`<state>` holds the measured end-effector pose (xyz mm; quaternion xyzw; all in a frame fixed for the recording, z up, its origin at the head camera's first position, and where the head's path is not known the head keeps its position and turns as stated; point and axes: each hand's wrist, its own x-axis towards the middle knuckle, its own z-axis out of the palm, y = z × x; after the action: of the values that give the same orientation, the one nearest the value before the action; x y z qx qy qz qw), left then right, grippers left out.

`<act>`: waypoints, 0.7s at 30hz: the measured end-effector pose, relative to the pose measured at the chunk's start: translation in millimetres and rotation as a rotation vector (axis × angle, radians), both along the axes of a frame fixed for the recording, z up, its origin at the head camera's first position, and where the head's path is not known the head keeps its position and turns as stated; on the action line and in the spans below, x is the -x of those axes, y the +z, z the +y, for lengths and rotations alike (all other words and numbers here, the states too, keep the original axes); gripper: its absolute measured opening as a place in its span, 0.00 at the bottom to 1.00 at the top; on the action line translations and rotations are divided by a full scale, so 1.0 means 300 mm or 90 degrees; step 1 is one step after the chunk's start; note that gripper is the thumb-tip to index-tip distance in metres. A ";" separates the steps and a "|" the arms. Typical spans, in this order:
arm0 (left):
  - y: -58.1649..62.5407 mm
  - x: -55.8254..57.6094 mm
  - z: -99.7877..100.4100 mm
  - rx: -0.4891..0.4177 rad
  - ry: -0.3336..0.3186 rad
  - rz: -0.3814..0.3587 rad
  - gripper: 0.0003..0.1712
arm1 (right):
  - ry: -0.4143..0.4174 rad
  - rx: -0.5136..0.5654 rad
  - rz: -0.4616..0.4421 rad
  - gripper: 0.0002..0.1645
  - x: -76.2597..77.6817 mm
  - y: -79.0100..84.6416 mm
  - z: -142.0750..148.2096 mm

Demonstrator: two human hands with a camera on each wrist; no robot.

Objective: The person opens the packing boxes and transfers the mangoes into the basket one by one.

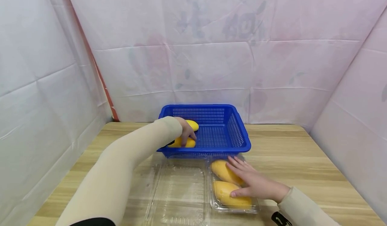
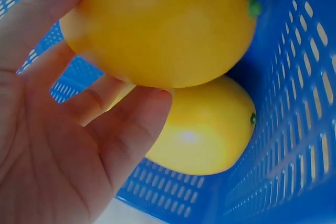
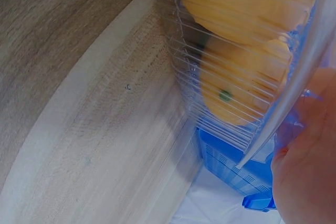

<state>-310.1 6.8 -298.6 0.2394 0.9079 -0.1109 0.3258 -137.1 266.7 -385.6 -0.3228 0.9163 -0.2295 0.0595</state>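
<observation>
Inside the blue plastic basket (image 1: 246,144) lie yellow mangoes, one farther back (image 1: 192,125) and one near the front wall (image 1: 190,143). My left hand (image 1: 187,130) reaches in over the left side and grips the front mango; the left wrist view shows its fingers curved along a mango (image 2: 168,30), with another mango (image 2: 210,135) beside it. Two mangoes, the far mango (image 1: 222,170) and the near mango (image 1: 226,194), sit in the right half of an opened clear clamshell box (image 1: 234,210). My right hand (image 1: 252,180) rests on them with fingers spread.
The clamshell's clear lid (image 1: 182,192) lies flat to the left, joined to the box. Behind the box stands the basket, close to its far edge. Everything is on a wood-grain table (image 1: 287,152), with pale sheets (image 1: 208,68) hanging at the back and sides.
</observation>
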 end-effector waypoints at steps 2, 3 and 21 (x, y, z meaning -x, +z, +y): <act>0.001 -0.011 0.000 0.007 -0.002 0.000 0.38 | -0.001 0.001 -0.005 0.54 0.000 0.000 0.000; 0.001 -0.015 -0.001 0.011 -0.003 0.000 0.37 | -0.001 0.001 -0.006 0.54 0.001 -0.001 0.000; -0.021 0.012 -0.001 0.029 -0.034 0.015 0.31 | 0.002 0.010 -0.011 0.54 0.005 -0.004 0.005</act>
<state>-313.6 6.4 -304.9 0.2546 0.9021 -0.1433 0.3176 -138.6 268.1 -386.8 -0.3228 0.9134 -0.2394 0.0649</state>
